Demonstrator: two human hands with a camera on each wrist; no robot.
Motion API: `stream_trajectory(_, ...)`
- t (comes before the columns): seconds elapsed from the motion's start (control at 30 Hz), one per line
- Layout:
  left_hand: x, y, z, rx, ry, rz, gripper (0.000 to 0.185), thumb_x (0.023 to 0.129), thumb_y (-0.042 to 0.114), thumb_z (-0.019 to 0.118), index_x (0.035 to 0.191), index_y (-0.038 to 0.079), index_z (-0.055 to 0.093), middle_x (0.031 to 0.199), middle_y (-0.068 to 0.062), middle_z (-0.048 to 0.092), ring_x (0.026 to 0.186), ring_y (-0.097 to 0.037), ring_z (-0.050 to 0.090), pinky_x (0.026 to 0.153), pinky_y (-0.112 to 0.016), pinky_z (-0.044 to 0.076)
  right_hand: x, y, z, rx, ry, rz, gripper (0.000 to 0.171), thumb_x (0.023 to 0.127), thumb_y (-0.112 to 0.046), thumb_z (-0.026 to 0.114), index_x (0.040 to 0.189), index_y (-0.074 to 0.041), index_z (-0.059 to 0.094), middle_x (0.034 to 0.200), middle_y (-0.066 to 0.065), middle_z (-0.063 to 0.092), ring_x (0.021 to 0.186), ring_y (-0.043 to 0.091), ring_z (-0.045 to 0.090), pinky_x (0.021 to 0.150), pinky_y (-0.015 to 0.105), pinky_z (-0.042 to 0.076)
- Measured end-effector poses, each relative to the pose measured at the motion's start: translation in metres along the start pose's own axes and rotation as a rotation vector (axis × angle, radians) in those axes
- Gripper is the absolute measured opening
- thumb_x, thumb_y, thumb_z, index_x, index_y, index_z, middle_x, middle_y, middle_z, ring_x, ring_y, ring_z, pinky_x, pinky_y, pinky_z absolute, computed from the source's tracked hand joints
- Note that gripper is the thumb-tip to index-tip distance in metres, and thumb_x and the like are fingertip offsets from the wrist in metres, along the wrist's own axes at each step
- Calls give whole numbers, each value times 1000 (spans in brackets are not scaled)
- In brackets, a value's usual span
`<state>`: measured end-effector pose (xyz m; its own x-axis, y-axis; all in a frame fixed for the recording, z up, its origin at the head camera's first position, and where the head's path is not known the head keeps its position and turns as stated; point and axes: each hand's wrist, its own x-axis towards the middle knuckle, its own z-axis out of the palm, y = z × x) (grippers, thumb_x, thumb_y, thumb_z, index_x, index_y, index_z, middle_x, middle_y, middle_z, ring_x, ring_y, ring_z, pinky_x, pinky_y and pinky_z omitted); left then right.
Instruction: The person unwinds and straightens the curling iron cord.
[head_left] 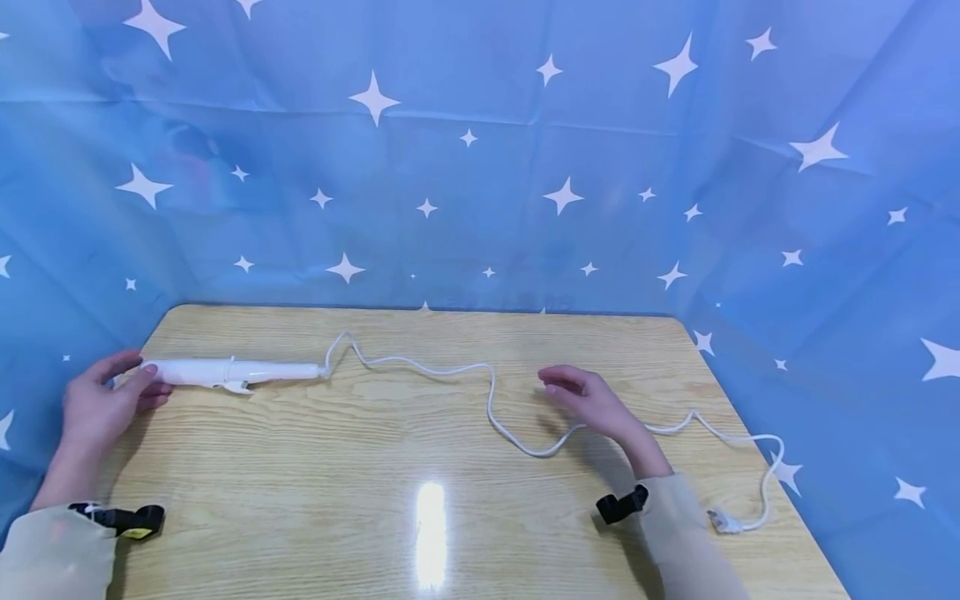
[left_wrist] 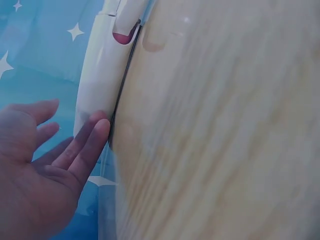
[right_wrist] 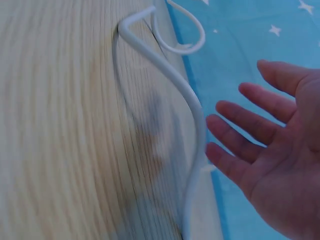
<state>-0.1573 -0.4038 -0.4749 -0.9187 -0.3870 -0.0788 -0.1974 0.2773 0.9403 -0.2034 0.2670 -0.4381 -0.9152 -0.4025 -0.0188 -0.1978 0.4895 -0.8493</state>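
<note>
White curling iron point(head_left: 232, 372) flat on wooden table point(head_left: 315, 492), far left. Left hand point(head_left: 101, 400) open, fingertips point(left_wrist: 97, 131) touching its left end. Cord point(head_left: 491, 400) snaking right to plug point(head_left: 723, 522), near right. Right hand point(head_left: 592, 400) open above cord, fingers relaxed.

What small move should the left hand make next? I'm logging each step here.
Probably curl the left hand round the white curling iron: its straight fingers only touch the tip, holding nothing. The right hand hovers open above the loose cord.
</note>
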Motion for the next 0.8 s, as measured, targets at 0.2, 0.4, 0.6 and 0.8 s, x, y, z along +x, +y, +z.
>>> stream_trajectory(0.2,-6,4,-2,-22,5,17,69,103,33,62,160,6,33,113,9,55,76,1,70,69,-21,63,-21,7,-14,-34,39,-20,39,107,-16,58,139,6,58,138,26,59,126,39,58,101,21,51)
stream_trajectory(0.4,-13,14,2,-5,13,83,63,103,28,63,158,8,39,123,9,53,80,6,68,70,-15,61,-38,11,-25,-100,74,-4,39,107,-16,57,140,6,57,137,26,60,125,40,58,102,32,54)
stream_trajectory(0.6,-19,27,10,173,69,213,59,101,28,67,151,4,49,120,21,59,89,22,53,73,1,49,-56,12,-37,-307,155,-10,39,107,-16,58,141,3,57,140,26,57,130,46,52,103,65,49)
stream_trajectory(0.8,-19,33,17,395,30,333,53,104,29,60,147,0,52,143,-21,58,128,-11,58,101,-18,50,-79,21,-57,-441,231,26,47,106,-18,60,144,8,50,148,34,45,134,56,41,107,72,40)
